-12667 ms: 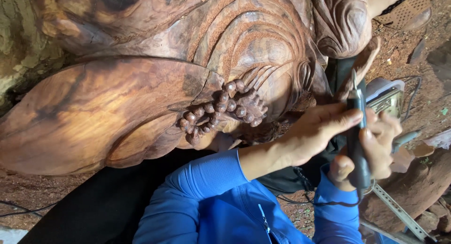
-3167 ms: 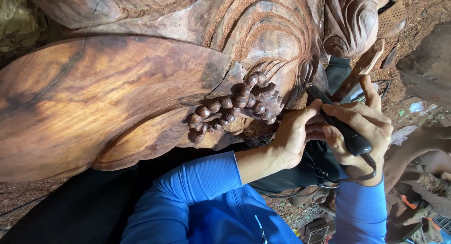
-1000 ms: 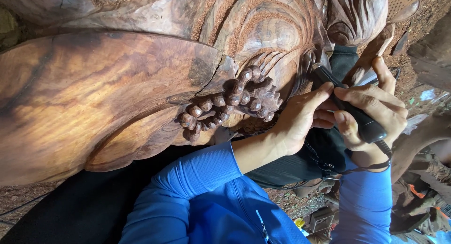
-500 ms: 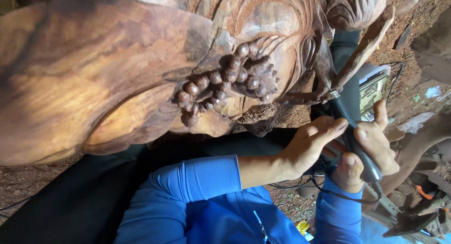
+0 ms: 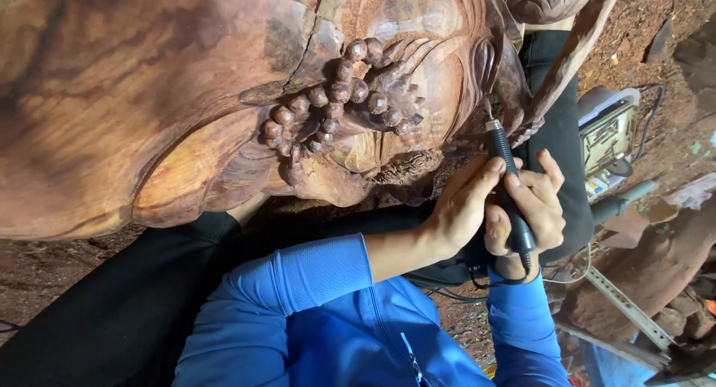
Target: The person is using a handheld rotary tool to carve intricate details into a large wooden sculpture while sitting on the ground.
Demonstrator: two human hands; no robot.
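A big reddish-brown carved wooden sculpture [image 5: 149, 111] fills the upper view, with a string of carved beads [image 5: 335, 111] at its middle. My right hand [image 5: 533, 215] is closed around a black pen-shaped rotary tool [image 5: 503, 159]. The tool's thin tip points up at the carved folds just right of the beads. My left hand [image 5: 459, 208] lies beside it, fingertips pressed against the tool's shaft. Both arms wear blue sleeves. A dark cord hangs from the tool's lower end.
My black-trousered legs [image 5: 112, 305] lie under the sculpture. A grey control box [image 5: 608, 126] sits on the red earth floor at the right, with a perforated metal bar [image 5: 623, 305] and rough wood pieces [image 5: 656, 260] below it.
Both hands have carried the tool up and to the left, bringing its tip back against the carved folds. The view has also shifted a little.
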